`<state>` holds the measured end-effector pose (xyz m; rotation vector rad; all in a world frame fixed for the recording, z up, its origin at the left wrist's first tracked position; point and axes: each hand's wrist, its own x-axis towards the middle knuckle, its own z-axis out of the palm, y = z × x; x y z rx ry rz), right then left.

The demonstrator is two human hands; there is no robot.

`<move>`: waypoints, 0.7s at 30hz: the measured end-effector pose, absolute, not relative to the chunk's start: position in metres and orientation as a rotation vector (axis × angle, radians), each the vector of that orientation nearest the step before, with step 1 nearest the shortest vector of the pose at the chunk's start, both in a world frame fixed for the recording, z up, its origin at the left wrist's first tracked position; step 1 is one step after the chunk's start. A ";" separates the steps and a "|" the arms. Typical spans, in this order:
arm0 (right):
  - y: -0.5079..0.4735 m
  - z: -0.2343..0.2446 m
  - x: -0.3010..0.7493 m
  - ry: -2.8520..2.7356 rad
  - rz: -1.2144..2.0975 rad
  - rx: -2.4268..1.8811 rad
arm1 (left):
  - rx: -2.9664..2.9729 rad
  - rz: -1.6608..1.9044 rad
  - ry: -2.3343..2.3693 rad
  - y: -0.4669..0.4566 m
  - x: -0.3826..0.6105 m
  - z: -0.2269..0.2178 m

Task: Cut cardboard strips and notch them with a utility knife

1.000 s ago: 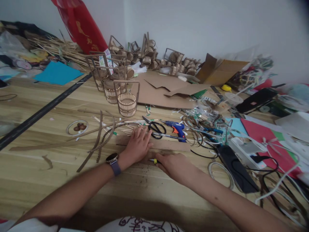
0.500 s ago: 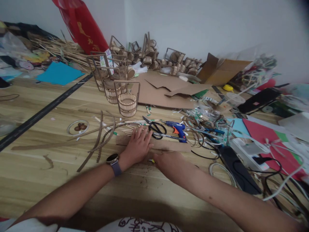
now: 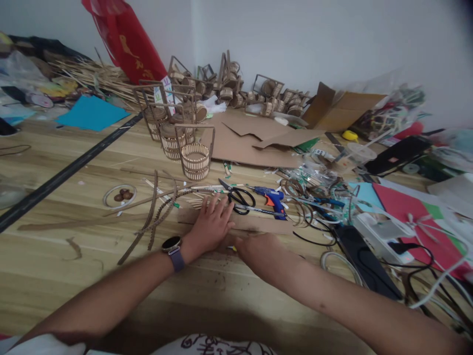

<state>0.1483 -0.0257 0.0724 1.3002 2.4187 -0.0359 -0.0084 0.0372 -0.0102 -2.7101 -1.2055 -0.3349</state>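
My left hand point(image 3: 211, 224) lies flat with fingers spread, pressing on a brown cardboard strip point(image 3: 264, 225) on the wooden table. A watch is on that wrist. Close beside its thumb, my right hand point(image 3: 256, 250) is closed; a small yellow bit point(image 3: 231, 248) shows at its fingers, but most of what it holds is hidden. Dark crumbs point(image 3: 221, 268) are scattered below the hands. Just beyond the left fingertips lie black-handled scissors point(image 3: 242, 199), a pen-like rod point(image 3: 258, 210) and a blue glue gun point(image 3: 272, 197). Thin wooden sticks point(image 3: 194, 202) lie behind the left hand.
Small slatted buckets point(image 3: 195, 160) with tall handles stand ahead, more piled by the wall. Curved brown strips point(image 3: 151, 217) and a ring of tape point(image 3: 120, 204) around brown beads lie left. Cardboard sheets point(image 3: 251, 148) lie behind; cables and a black phone point(image 3: 365, 264) lie right.
Both hands stay in nearly the same place. The view has shifted very slightly; nothing has been picked up or put down.
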 end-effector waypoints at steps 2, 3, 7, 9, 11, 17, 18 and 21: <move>-0.025 0.073 0.148 2.407 -0.048 1.287 | -2.714 -0.343 -1.204 0.037 -0.009 -0.011; -0.025 0.073 0.148 2.400 -0.056 1.281 | -2.716 -0.346 -1.204 0.038 -0.009 -0.011; -0.024 0.073 0.150 2.389 -0.068 1.275 | -2.718 -0.350 -1.204 0.038 -0.010 -0.012; -0.025 0.072 0.152 2.389 -0.070 1.271 | -2.718 -0.358 -1.205 0.038 -0.010 -0.012; -0.025 0.069 0.154 2.392 -0.071 1.268 | -2.719 -0.366 -1.204 0.038 -0.010 -0.013; -0.027 0.067 0.157 2.394 -0.036 1.278 | -2.725 -0.368 -1.208 0.038 -0.010 -0.014; -0.027 0.067 0.157 2.395 -0.028 1.274 | -2.724 -0.368 -1.208 0.038 -0.010 -0.014; -0.028 0.065 0.160 2.390 -0.011 1.260 | -2.726 -0.364 -1.208 0.038 -0.010 -0.013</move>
